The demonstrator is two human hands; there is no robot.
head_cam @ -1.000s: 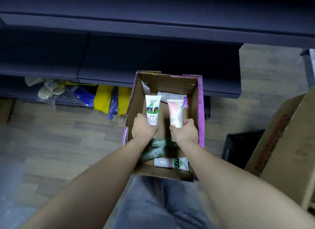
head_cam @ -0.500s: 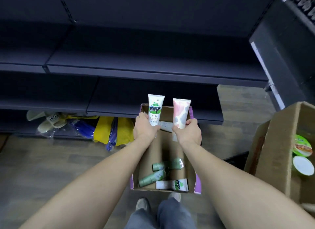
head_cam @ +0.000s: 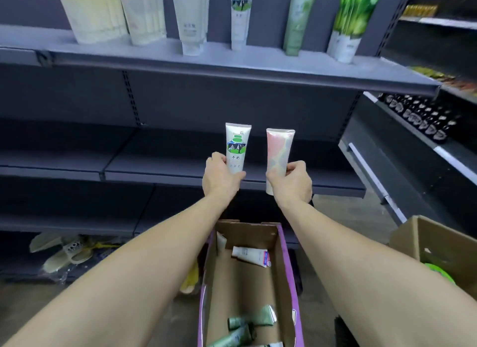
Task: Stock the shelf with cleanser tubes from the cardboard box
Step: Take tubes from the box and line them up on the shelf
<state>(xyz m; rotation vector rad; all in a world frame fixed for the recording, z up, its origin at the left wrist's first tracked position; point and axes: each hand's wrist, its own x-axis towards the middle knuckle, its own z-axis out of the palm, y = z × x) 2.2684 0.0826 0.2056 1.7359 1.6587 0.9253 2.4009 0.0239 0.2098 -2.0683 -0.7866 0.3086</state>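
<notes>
My left grip [head_cam: 221, 177] clasps a white cow-print tube [head_cam: 237, 146] upright; my right grip [head_cam: 291, 182] clasps a pink tube [head_cam: 278, 150] beside it, both before the shelf [head_cam: 232, 65], beyond the cardboard box [head_cam: 285, 269].

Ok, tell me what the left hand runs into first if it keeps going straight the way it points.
The left hand, holding the white cow-print tube upright, points forward and up. Its path looks free across the bare middle shelf; likely first contact is the dark back panel, though depth is unclear.
</notes>
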